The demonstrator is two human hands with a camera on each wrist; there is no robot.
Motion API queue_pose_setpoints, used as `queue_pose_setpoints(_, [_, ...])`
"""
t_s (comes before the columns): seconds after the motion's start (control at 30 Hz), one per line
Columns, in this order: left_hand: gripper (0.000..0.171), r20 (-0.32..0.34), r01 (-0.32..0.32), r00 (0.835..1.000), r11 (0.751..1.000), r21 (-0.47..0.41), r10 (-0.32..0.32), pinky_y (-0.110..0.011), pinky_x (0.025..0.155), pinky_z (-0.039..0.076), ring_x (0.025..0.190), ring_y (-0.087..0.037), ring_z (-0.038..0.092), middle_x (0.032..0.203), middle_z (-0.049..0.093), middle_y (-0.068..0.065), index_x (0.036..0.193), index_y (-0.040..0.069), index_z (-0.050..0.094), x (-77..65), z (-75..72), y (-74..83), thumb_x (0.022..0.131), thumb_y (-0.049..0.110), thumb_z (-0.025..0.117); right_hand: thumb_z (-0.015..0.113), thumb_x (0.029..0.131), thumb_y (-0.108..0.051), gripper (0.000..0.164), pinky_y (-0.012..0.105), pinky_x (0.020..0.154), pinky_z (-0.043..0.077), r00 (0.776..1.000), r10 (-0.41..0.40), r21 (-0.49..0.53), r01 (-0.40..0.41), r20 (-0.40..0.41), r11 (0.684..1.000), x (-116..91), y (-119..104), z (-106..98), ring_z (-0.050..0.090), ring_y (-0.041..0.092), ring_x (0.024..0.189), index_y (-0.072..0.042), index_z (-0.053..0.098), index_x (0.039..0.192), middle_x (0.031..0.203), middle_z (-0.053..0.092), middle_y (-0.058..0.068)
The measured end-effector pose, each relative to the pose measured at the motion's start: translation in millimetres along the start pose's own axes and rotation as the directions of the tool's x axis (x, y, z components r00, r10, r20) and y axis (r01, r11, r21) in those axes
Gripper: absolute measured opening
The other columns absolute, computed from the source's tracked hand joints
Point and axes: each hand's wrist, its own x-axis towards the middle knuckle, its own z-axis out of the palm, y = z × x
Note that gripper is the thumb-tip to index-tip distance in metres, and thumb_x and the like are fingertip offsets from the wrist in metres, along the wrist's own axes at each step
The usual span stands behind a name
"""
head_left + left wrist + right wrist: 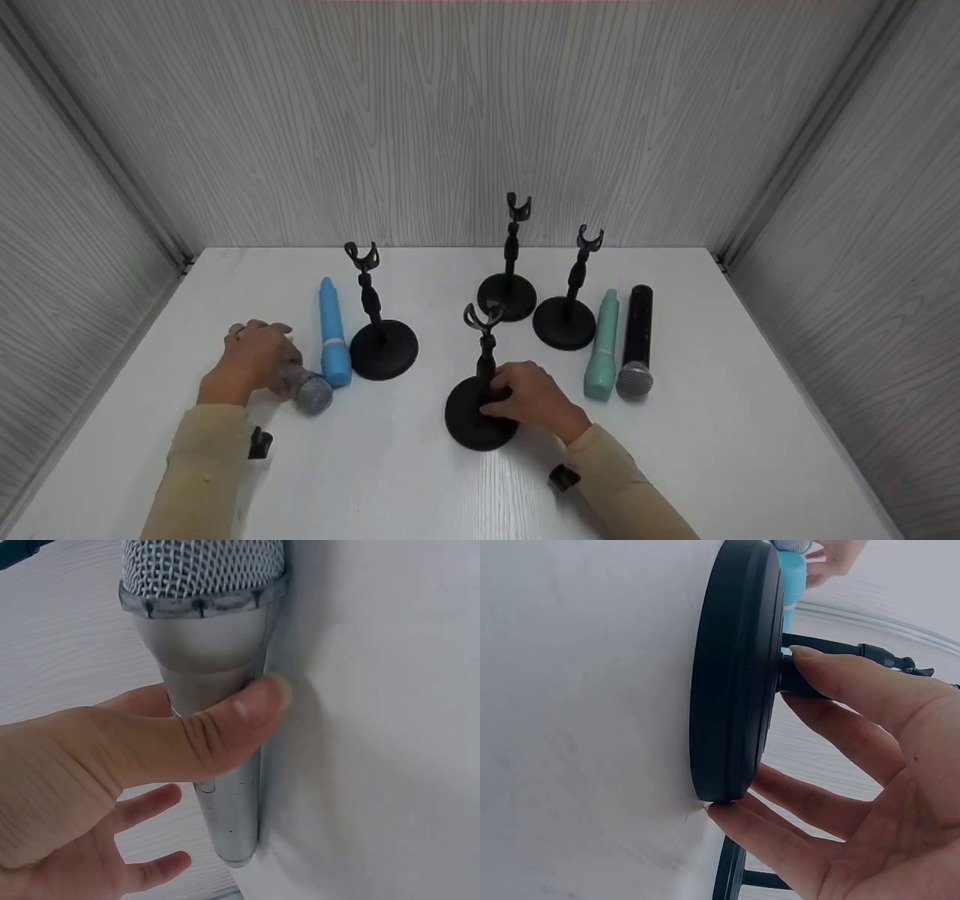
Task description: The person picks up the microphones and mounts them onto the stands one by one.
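Observation:
At the left of the head view, my left hand [259, 358] holds a silver microphone [309, 390], its mesh head toward the front right. In the left wrist view the thumb [225, 731] lies across the body of the microphone [202, 652], while two fingers stick out below. My right hand [534, 397] pinches the lower stem of a black microphone stand [472, 427] near the middle. Seen from the right wrist, thumb and forefinger grip the stem just above the round base [735, 682], and another fingertip touches the base's edge. The stand's forked clip points up.
A blue microphone [332, 337] and a second stand [384, 351] are right of my left hand. Two more stands, one at the back [495, 292] and one further right [564, 324], stand behind my right hand. Green [602, 352] and black [637, 330] microphones lie right of them.

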Motion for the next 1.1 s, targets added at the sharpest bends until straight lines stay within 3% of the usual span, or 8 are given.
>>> queue_pose_setpoints(0.17, [0.045, 0.022, 0.052, 0.998, 0.997, -0.064, -0.051, -0.077, 0.096, 0.031, 0.114, -0.048, 0.048, 0.120, 0.064, -0.026, 0.106, 0.008, 0.081, -7.1, -5.2, 1.2, 0.064, 0.005, 0.095, 0.087, 0.081, -0.015, 0.011, 0.036, 0.084, 0.059, 1.000, 0.008, 0.002, -0.008, 0.002, 1.000, 0.6, -0.4, 0.8, 0.073, 0.024, 0.104, -0.005, 0.082, 0.084, 0.110, 0.078, 0.008])
queue_pose_setpoints(0.3, [0.050, 0.037, 0.075, 0.997, 0.994, -0.083, -0.072, -0.065, 0.087, 0.036, 0.107, -0.042, 0.049, 0.118, 0.064, -0.025, 0.113, 0.007, 0.079, -14.1, -12.8, 6.3, 0.066, 0.005, 0.095, 0.087, 0.082, -0.016, 0.012, 0.038, 0.086, 0.059, 1.000, 0.010, -0.003, -0.010, 0.004, 1.000, 0.7, -0.2, 1.6, 0.072, 0.024, 0.105, -0.005, 0.083, 0.087, 0.111, 0.078, 0.008])
queue_pose_setpoints(0.47, [0.049, 0.051, 0.076, 0.996, 0.990, -0.116, -0.070, -0.063, 0.090, 0.032, 0.101, -0.036, 0.057, 0.113, 0.073, -0.019, 0.114, 0.005, 0.079, -20.8, -22.7, 14.8, 0.068, 0.008, 0.095, 0.087, 0.082, -0.016, 0.013, 0.038, 0.086, 0.059, 1.000, 0.006, -0.006, -0.006, 0.006, 1.000, 0.4, 0.0, 1.5, 0.072, 0.025, 0.105, -0.005, 0.083, 0.088, 0.111, 0.078, 0.008])
queue_pose_setpoints(0.6, [0.047, 0.054, 0.050, 0.998, 0.990, -0.135, -0.043, -0.058, 0.087, 0.035, 0.097, -0.031, 0.061, 0.109, 0.076, -0.015, 0.113, 0.004, 0.079, -24.3, -29.8, 21.5, 0.070, 0.015, 0.094, 0.087, 0.082, -0.016, 0.012, 0.038, 0.086, 0.058, 1.000, 0.007, -0.006, -0.007, 0.006, 1.000, 0.6, -0.1, 1.0, 0.072, 0.024, 0.104, -0.006, 0.083, 0.087, 0.110, 0.078, 0.007])
queue_pose_setpoints(0.7, [0.043, 0.046, 0.038, 0.998, 0.987, -0.154, -0.031, -0.052, 0.084, 0.044, 0.094, -0.028, 0.062, 0.106, 0.076, -0.013, 0.111, 0.005, 0.080, -28.2, -34.9, 29.0, 0.071, 0.016, 0.094, 0.086, 0.082, -0.016, 0.011, 0.035, 0.083, 0.058, 1.000, 0.000, -0.002, 0.000, 0.009, 1.000, 0.4, 0.1, 1.0, 0.072, 0.023, 0.101, -0.007, 0.083, 0.085, 0.108, 0.079, 0.006])
queue_pose_setpoints(0.83, [0.038, 0.026, 0.012, 1.000, 0.983, -0.184, -0.007, -0.047, 0.079, 0.054, 0.092, -0.026, 0.063, 0.102, 0.075, -0.011, 0.108, 0.007, 0.081, -33.2, -43.8, 43.9, 0.072, 0.012, 0.093, 0.086, 0.082, -0.016, 0.010, 0.031, 0.078, 0.056, 1.000, -0.006, -0.006, 0.006, 0.007, 1.000, 0.1, 0.0, 0.1, 0.072, 0.021, 0.097, -0.007, 0.082, 0.082, 0.104, 0.078, 0.006])
queue_pose_setpoints(1.0, [0.035, -0.006, -0.067, 0.998, 0.978, -0.199, 0.067, -0.044, 0.075, 0.056, 0.087, -0.022, 0.067, 0.098, 0.078, -0.008, 0.105, 0.008, 0.082, -37.7, -55.8, 60.2, 0.071, 0.005, 0.091, 0.086, 0.082, -0.015, 0.010, 0.029, 0.074, 0.056, 1.000, -0.001, -0.015, 0.001, 0.008, 1.000, 0.3, -1.5, 0.2, 0.071, 0.019, 0.094, -0.007, 0.081, 0.082, 0.102, 0.078, 0.005])
queue_pose_setpoints(1.1, [0.035, 0.008, -0.092, 0.995, 0.970, -0.224, 0.096, -0.046, 0.078, 0.058, 0.090, -0.024, 0.069, 0.101, 0.078, -0.010, 0.106, 0.007, 0.082, -39.6, -61.4, 68.6, 0.072, 0.002, 0.089, 0.086, 0.082, -0.015, 0.009, 0.030, 0.075, 0.055, 1.000, 0.008, -0.019, -0.008, 0.008, 1.000, 0.5, -1.1, 0.9, 0.070, 0.018, 0.093, -0.007, 0.081, 0.082, 0.101, 0.078, 0.004])
